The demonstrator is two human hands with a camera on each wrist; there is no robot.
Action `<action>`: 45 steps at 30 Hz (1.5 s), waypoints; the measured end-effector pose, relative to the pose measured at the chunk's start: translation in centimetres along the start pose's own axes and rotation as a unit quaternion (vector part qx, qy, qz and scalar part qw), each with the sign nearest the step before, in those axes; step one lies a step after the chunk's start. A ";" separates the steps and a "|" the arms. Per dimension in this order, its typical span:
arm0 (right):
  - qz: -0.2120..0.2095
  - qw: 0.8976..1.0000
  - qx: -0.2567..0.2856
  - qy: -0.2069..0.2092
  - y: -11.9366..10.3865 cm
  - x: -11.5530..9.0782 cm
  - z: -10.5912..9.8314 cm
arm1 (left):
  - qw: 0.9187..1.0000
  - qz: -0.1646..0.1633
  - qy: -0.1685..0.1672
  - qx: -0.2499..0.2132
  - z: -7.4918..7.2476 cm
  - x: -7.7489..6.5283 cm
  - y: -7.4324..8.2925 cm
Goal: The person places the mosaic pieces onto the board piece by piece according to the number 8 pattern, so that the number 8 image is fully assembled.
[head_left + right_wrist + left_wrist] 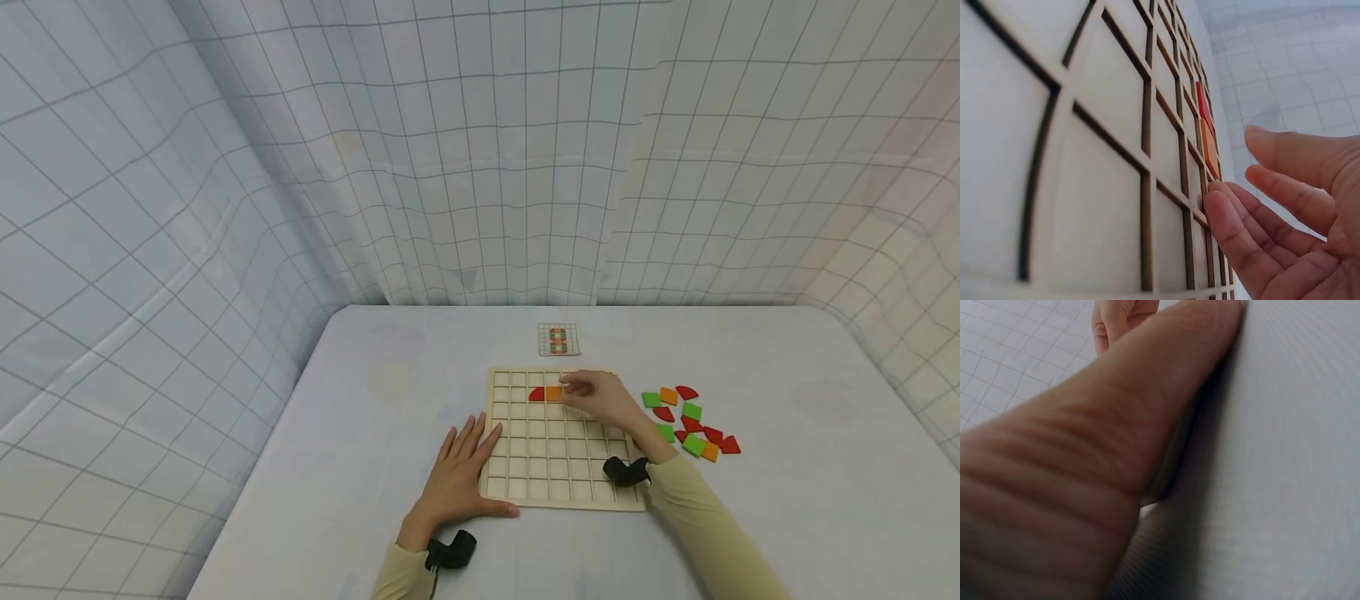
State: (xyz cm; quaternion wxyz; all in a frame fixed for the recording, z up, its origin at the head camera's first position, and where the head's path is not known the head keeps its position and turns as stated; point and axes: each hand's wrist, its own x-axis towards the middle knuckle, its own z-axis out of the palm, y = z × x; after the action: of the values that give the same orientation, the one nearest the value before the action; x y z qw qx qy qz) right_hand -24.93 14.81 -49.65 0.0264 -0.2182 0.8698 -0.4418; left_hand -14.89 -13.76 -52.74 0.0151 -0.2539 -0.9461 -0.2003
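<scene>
A pale wooden board (547, 467) with a raised square grid lies on the table. In one of its upper rows, a red quarter-round tile (537, 394) sits beside an orange square tile (553, 393); both show edge-on in the right wrist view. My right hand (600, 398) is over the upper right of the board, just right of the orange tile. Its fingers are loosely bent, thumb apart, with nothing visible between them. My left hand (459, 483) rests spread at the board's lower left corner, fingertips along the left edge and thumb along the front edge.
Right of the board lies a loose scatter of red quarter-rounds (731, 445), green squares (651, 400) and orange squares (669, 396). Behind the board is a small pattern card (558, 339). A checked white curtain (510, 167) surrounds the white table (360, 417).
</scene>
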 end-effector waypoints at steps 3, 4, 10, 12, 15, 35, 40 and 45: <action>-0.005 1.000 0.000 0.012 0.2 -0.7 -0.7 | 1.000 0.001 0.001 -0.002 0.0 0.0 0.0; 0.000 1.000 0.002 0.018 0.3 -0.9 -0.9 | 1.000 0.002 0.001 -0.002 0.0 0.1 0.0; 0.029 0.997 -0.006 0.076 0.9 -2.6 -3.0 | 1.000 0.004 0.002 0.002 0.1 0.1 -0.1; 0.042 0.994 -0.023 0.099 1.2 -3.2 -3.9 | 1.000 0.005 0.003 0.002 0.1 0.1 -0.1; 0.068 0.989 -0.039 0.128 1.6 -4.0 -5.3 | 1.000 0.006 0.005 0.001 0.1 0.2 -0.2; 0.194 0.956 -0.175 0.137 5.2 -7.0 -9.5 | 1.000 0.002 -0.006 0.001 0.3 0.0 -0.2; 0.191 0.956 -0.163 0.155 5.9 -7.2 -9.3 | 1.000 0.000 -0.004 0.005 0.4 0.0 -0.2; 0.204 0.955 -0.151 0.155 6.0 -7.3 -9.3 | 1.000 0.002 -0.001 0.002 0.2 -0.1 -0.2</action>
State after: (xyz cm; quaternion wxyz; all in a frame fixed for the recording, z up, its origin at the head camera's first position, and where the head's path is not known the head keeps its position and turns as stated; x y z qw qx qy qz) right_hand -22.68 27.89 -49.72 -0.0528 0.0339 0.9456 -0.3194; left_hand -14.91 -13.82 -53.02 0.0148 -0.2562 -0.9461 -0.1978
